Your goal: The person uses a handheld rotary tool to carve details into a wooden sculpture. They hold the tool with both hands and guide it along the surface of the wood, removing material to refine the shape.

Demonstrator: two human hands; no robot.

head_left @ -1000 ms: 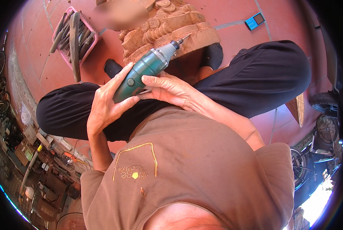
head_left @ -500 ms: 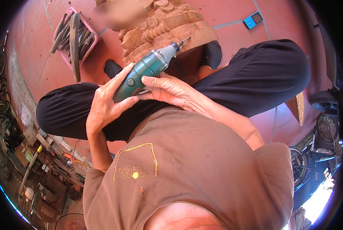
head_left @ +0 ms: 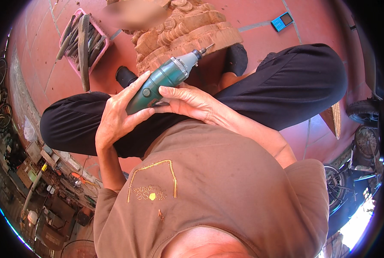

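Observation:
A green and grey rotary tool (head_left: 160, 83) lies slanted over my lap, its thin metal bit pointing up and to the right. My left hand (head_left: 118, 114) is wrapped round the tool's rear end, thumb on the near side. From the other side my right hand (head_left: 187, 102) grips the body, its thumb on top and its other fingers partly hidden beneath. Just beyond the bit stands a carved brown wooden piece (head_left: 187, 32) with rounded, coin-like shapes. In the picture the bit's tip overlaps its near edge; I cannot tell whether they touch.
A pink plastic basket (head_left: 108, 43) full of long wooden-handled tools stands at the far left. On the red tiled floor at the far right lies a blue keypad phone (head_left: 282, 22). A pointed wooden piece (head_left: 332, 120) sits beyond my right knee. Clutter lines the left wall.
Both hands keep the same hold on the rotary tool. The whole view has shifted very slightly; nothing else has visibly moved.

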